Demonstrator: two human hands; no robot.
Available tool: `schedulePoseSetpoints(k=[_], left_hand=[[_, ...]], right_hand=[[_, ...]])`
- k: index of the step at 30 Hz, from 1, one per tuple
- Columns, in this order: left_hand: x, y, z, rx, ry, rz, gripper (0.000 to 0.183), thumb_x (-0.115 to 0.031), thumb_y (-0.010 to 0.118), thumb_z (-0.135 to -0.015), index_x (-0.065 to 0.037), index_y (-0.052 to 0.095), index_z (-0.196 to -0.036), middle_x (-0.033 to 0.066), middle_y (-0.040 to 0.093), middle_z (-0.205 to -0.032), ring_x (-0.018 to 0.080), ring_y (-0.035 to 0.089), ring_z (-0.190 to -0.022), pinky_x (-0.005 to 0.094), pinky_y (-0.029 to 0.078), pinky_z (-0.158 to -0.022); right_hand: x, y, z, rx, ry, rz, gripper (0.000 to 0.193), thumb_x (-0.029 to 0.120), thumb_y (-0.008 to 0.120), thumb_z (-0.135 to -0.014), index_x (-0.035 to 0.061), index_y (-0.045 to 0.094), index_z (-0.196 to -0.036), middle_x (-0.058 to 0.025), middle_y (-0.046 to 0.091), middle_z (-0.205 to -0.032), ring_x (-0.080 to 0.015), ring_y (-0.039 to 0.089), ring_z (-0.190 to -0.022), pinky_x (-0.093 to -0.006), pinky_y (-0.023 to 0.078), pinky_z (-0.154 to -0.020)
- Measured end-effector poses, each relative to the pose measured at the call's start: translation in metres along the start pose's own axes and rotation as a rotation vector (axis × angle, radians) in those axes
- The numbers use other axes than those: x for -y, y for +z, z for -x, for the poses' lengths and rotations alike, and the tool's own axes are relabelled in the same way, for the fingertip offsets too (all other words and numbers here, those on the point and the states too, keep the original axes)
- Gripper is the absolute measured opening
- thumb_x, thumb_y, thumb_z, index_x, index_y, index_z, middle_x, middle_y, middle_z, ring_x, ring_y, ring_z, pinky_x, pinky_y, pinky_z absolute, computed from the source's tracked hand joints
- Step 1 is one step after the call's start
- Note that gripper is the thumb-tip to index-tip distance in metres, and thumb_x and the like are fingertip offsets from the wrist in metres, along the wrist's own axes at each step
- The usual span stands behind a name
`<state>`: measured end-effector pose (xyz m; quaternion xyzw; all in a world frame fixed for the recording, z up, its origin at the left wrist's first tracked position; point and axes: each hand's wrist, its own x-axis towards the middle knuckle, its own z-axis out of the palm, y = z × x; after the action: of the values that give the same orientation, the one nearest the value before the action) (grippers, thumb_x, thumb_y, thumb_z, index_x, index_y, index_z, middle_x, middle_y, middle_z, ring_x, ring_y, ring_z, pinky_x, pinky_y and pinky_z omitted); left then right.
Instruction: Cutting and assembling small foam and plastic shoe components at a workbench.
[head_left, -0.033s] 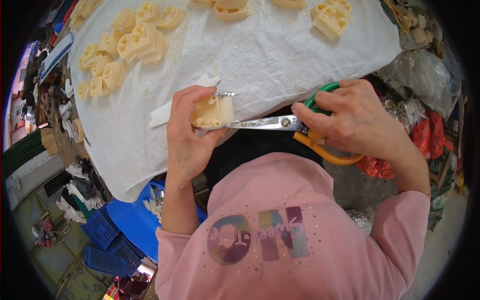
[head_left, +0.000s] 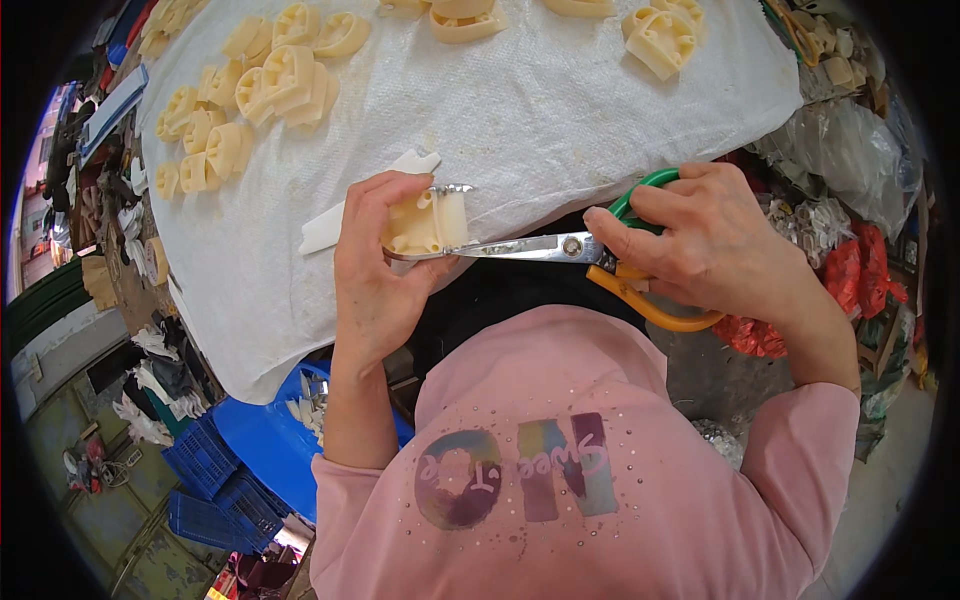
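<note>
My left hand [head_left: 385,265] grips a cream-coloured moulded plastic piece [head_left: 412,222] with shiny metallic edges, fingers over its top and thumb below. In my right hand [head_left: 705,235] are scissors [head_left: 545,248] with one green and one orange handle; its fingers wrap round the handles. The scissors' blades reach left to the lower right corner of the piece. Whether they touch or cut it I cannot tell, since the tips are partly hidden. Behind my left hand a flat white strip [head_left: 322,232] with a notched end lies on the white cloth.
A white woven cloth [head_left: 520,130] covers the work surface. Several cream moulded pieces [head_left: 290,85] lie at its far left, more [head_left: 660,42] at the far right. A blue tub [head_left: 255,430] with scraps stands lower left, near blue crates [head_left: 205,455]. Red plastic bags [head_left: 855,270] lie at right.
My right hand and the scissors' handles have shifted very slightly. My left hand and the plastic piece look the same.
</note>
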<state>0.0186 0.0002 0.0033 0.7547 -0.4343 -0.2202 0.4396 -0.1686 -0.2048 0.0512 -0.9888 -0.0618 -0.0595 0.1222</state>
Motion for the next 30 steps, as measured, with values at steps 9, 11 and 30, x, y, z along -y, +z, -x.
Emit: schedulePoseSetpoints(k=[9,11,30], left_hand=[[-0.001,0.017,-0.007,-0.082,-0.040,0.014,0.062,0.011,0.072,-0.059,-0.006,0.050,-0.115,0.0049,0.048,-0.110,0.0164,0.051,-0.104,0.0291,0.046,-0.089],[-0.002,0.024,-0.011,-0.102,0.004,-0.038,0.062,0.010,0.073,-0.058,-0.006,0.050,-0.114,0.0060,0.048,-0.110,0.0185,0.051,-0.103,0.0308,0.045,-0.089],[-0.001,0.039,-0.021,-0.064,0.145,-0.449,0.061,0.000,0.072,-0.056,-0.003,0.059,-0.115,0.0117,0.057,-0.099,0.0274,0.052,-0.096,0.0347,0.043,-0.086]], right_hand=[[-0.001,0.031,0.029,-0.237,0.514,-0.462,0.060,-0.013,0.057,-0.065,0.0116,0.055,-0.120,-0.0106,0.053,-0.091,-0.0262,0.060,-0.081,-0.0342,0.050,-0.067],[0.005,0.032,0.030,-0.187,0.590,-0.685,0.068,-0.019,0.047,-0.067,0.0111,0.050,-0.128,-0.0122,0.050,-0.101,-0.0258,0.057,-0.092,-0.0322,0.048,-0.081],[0.012,0.058,-0.017,-1.133,0.116,-1.922,0.052,0.005,0.048,-0.083,0.0011,0.034,-0.133,-0.0094,0.050,-0.088,-0.0145,0.047,-0.076,-0.0273,0.039,-0.072]])
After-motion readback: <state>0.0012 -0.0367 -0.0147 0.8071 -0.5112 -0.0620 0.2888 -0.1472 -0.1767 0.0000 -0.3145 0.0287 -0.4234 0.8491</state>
